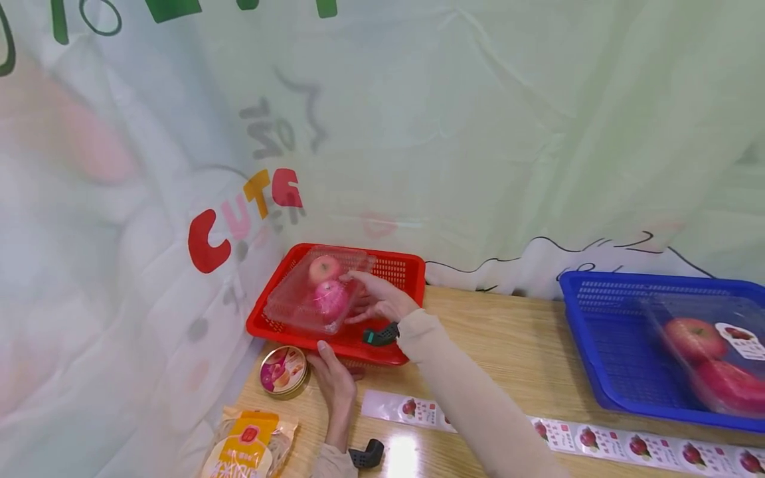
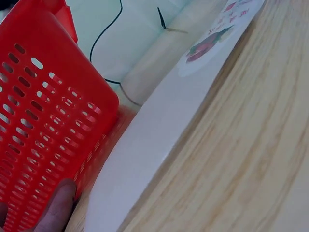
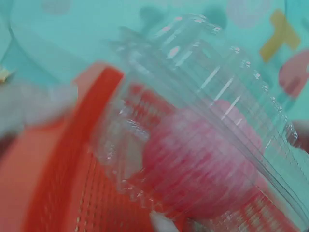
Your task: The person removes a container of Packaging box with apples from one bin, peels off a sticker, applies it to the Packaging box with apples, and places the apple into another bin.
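A clear plastic box [image 1: 293, 302] with two reddish-pink apples [image 1: 331, 299] is tilted over the red basket [image 1: 382, 356]. My right hand [image 1: 382, 299] holds this box by its right side. In the right wrist view, one apple [image 3: 203, 159] shows through the ribbed clear plastic [image 3: 227, 92], with fingertips at the edges. Below the basket's front rim, my left hand [image 1: 336, 382] grips the basket, one digit up at the rim and others partly hidden under it. In the left wrist view a digit [image 2: 58, 208] lies against the perforated red wall [image 2: 48, 106].
At the right stands a blue basket [image 1: 621, 358] with a labelled clear box of apples [image 1: 696, 338]. A strip of apple stickers [image 1: 639, 446] runs along the wooden table [image 1: 502, 338]. A round tin [image 1: 283, 372] and a yellow-labelled packet [image 1: 248, 441] lie left. Printed curtain hangs behind.
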Available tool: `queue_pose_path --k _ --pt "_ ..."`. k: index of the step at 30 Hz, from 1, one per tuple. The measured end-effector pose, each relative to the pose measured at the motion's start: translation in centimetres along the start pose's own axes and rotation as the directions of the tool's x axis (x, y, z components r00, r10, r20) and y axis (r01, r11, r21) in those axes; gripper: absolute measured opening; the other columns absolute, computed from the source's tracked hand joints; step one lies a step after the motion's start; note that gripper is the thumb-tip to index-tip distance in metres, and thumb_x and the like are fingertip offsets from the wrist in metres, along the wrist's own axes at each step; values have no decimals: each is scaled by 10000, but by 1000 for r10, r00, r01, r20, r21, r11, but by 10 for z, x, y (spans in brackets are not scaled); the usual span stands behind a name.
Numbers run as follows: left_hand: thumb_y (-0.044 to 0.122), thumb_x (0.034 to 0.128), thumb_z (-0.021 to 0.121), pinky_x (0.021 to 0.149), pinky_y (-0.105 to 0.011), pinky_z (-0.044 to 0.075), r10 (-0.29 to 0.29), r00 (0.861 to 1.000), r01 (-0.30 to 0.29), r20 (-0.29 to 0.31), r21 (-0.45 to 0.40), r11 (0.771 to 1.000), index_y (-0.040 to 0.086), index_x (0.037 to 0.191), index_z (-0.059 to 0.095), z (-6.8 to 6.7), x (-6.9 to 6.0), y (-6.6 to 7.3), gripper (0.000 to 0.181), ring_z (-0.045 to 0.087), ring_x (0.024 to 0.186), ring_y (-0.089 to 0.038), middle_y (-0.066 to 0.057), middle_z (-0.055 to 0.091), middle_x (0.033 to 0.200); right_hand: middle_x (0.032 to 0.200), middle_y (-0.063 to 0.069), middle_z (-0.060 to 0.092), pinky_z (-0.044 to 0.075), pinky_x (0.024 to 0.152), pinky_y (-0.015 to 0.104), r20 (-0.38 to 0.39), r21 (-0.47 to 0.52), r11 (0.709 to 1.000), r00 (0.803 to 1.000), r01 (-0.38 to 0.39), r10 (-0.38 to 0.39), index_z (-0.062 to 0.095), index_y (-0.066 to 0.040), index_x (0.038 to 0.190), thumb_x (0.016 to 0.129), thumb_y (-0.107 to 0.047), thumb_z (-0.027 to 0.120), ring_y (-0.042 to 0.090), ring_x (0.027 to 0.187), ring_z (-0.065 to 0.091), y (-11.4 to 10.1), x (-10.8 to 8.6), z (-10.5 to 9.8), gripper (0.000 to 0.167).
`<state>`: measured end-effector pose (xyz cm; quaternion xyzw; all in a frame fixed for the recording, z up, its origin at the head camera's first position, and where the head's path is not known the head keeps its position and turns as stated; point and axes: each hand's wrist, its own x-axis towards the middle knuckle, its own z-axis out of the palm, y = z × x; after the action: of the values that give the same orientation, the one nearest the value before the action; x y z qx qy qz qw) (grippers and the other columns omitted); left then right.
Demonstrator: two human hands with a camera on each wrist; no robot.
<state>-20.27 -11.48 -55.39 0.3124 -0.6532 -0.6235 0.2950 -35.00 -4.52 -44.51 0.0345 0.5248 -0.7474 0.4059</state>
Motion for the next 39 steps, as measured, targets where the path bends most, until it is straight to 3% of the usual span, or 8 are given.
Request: queue_pose_path --k 4,16,25,27,29,32,36,39 --pt "494 1140 342 1211 -681 311 20 1000 -20 2 7 1000 -123 1564 250 0 0 0 754 397 1395 -556 -391 436 1464 1573 184 458 514 1094 641 34 41 998 998 43 -44 625 -171 1431 1009 -349 714 405 1432 445 -11 -18 6 467" --pt "559 1119 351 1314 -632 108 -35 998 36 58 -17 999 -80 1655 52 -5 -1 3 886 200 1566 -518 -342 226 1674 1553 192 494 500 1127 603 19 -53 989 991 135 -134 456 -110 1532 1003 -378 697 386 1411 493 -30 -92 4 640" --pt "467 1138 377 1293 -647 192 17 997 -10 73 -88 996 -25 1635 154 -6 -3 0 734 343 1464 -482 -310 363 1553 1522 216 511 499 1120 603 -16 -127 969 977 210 -214 424 -69 1531 1040 -380 614 379 1348 547 -26 -137 -26 612" --pt "469 1138 375 1197 -560 433 14 997 -6 79 -99 995 -17 1628 169 -7 -3 -1 720 398 1417 -486 -311 387 1512 1503 220 520 515 1100 595 -24 -130 965 972 229 -234 431 -66 1526 1051 -367 598 376 1320 566 -25 -144 -33 587" --pt "457 1141 378 942 -475 620 14 997 -7 71 -105 994 -25 1610 201 -7 -3 -2 696 465 1347 -501 -318 418 1459 1495 214 517 541 1074 580 -36 -127 962 968 244 -250 450 -59 1527 1059 -352 589 372 1307 564 -22 -152 -39 569" --pt "424 1146 381 672 -458 649 20 998 -15 53 -93 996 -39 1568 260 -7 -5 -2 637 529 1258 -482 -308 464 1382 1503 210 484 585 1026 537 -60 -120 959 962 258 -266 463 -55 1529 1058 -346 591 381 1321 549 -16 -163 -50 568" --pt "448 1144 371 1091 -627 493 29 999 -26 41 -72 997 -78 1555 260 -7 -6 1 677 471 1321 -472 -331 445 1403 1515 229 441 601 1004 529 -81 -112 950 950 291 -301 389 -26 1557 1072 -318 575 402 1332 548 -9 -176 -64 596" --pt "460 1143 364 1192 -678 352 31 998 -26 53 -95 995 -71 1599 198 -7 -6 2 719 421 1383 -466 -337 403 1464 1502 264 413 590 1016 552 -113 -90 943 937 321 -330 160 -36 1620 1080 -287 564 405 1308 565 -4 -185 -73 719"
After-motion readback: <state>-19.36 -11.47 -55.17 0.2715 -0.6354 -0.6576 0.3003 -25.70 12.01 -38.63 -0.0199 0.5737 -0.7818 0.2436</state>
